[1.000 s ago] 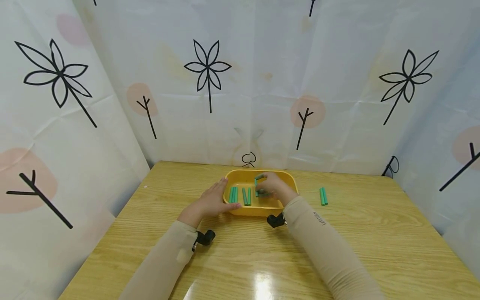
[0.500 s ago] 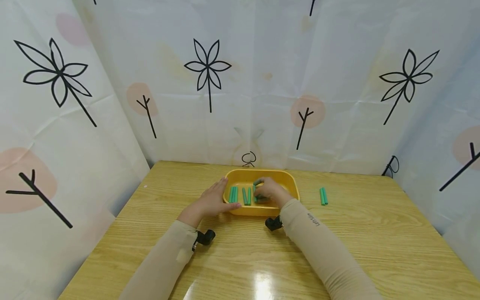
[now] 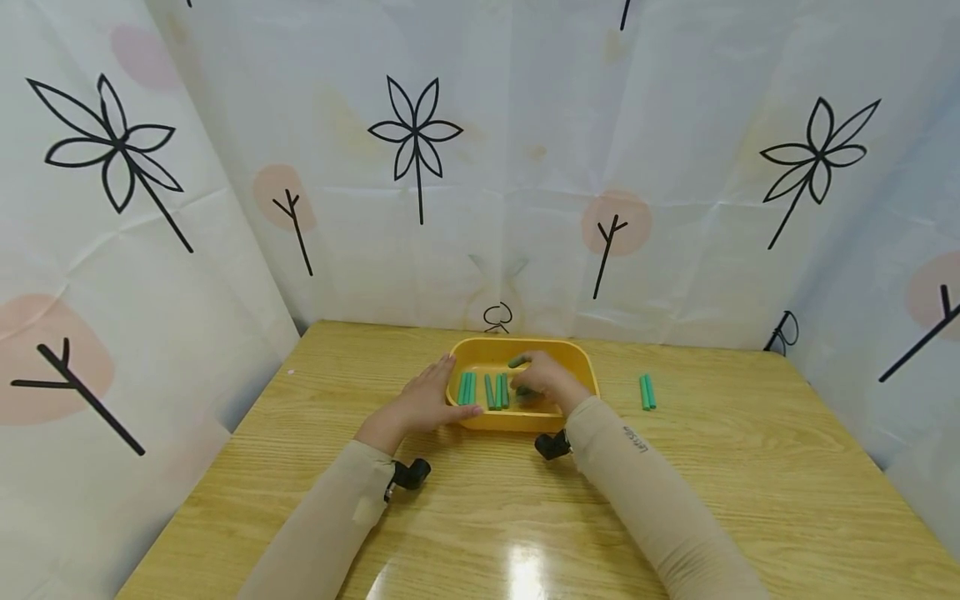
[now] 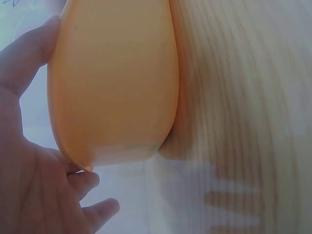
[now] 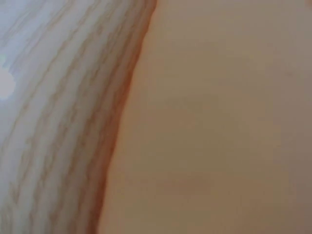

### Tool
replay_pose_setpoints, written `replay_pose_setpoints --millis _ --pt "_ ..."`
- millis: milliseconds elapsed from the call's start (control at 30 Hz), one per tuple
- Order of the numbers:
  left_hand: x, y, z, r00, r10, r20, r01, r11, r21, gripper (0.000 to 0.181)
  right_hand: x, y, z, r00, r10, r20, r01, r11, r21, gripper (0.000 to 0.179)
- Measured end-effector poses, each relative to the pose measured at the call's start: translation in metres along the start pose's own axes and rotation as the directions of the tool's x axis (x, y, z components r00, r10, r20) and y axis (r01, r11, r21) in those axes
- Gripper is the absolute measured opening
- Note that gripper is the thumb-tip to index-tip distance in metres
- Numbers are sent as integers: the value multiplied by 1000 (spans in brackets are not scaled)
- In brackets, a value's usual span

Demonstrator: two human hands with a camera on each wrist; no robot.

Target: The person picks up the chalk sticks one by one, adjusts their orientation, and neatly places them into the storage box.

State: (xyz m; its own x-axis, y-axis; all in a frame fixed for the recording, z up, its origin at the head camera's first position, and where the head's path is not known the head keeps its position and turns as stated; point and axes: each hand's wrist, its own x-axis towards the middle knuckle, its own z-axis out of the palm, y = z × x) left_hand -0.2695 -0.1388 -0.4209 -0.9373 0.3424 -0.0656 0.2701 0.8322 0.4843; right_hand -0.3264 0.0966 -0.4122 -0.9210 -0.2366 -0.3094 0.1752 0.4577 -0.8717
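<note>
A yellow plastic tray (image 3: 517, 423) stands near the back of the table, with several slim green sticks (image 3: 467, 388) lined up inside its left half. My left hand (image 3: 423, 402) grips the tray's left front corner; the left wrist view shows its thumb and fingertips (image 4: 87, 183) at the rim. Inside the tray, my right hand (image 3: 551, 379) holds at least one dark green stick (image 3: 517, 362), which pokes out by its fingers. Another green piece (image 3: 527, 390) shows under that hand, partly hidden. Just left of the fingers lies a green stick (image 3: 505, 390), upright in the row.
Two more green sticks (image 3: 647, 392) lie side by side on the wooden table (image 3: 465, 517), right of the tray. A white patterned cloth (image 3: 510, 167) closes off the back and both sides. The right wrist view shows mostly the tray's outer wall (image 5: 204, 117).
My right hand has lowered a green stick into the row, let it go and drawn slightly right. My left hand stays at the tray corner.
</note>
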Motion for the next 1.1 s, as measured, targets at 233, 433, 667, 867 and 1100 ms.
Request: replay_pose_setpoints --millis 233,433,667,867,1100 --pt "0 1 0 1000 -2 1 2 1000 -1 112 -16 -11 -11 1000 -8 25 7 1000 18 46" --pt "-1 1 -1 1000 -10 9 10 1000 -12 115 -30 -20 -22 998 -37 50 37 999 2 46" --pt "0 0 0 1000 -2 7 2 1000 2 114 -47 -30 -38 995 -84 49 86 995 -40 44" --pt "0 -1 0 1000 9 4 -9 1000 7 114 -59 -37 -53 992 -109 56 112 992 -57 43" --pt "0 -1 1 1000 -4 4 4 1000 5 115 -73 -41 -69 987 -148 54 153 984 -95 45"
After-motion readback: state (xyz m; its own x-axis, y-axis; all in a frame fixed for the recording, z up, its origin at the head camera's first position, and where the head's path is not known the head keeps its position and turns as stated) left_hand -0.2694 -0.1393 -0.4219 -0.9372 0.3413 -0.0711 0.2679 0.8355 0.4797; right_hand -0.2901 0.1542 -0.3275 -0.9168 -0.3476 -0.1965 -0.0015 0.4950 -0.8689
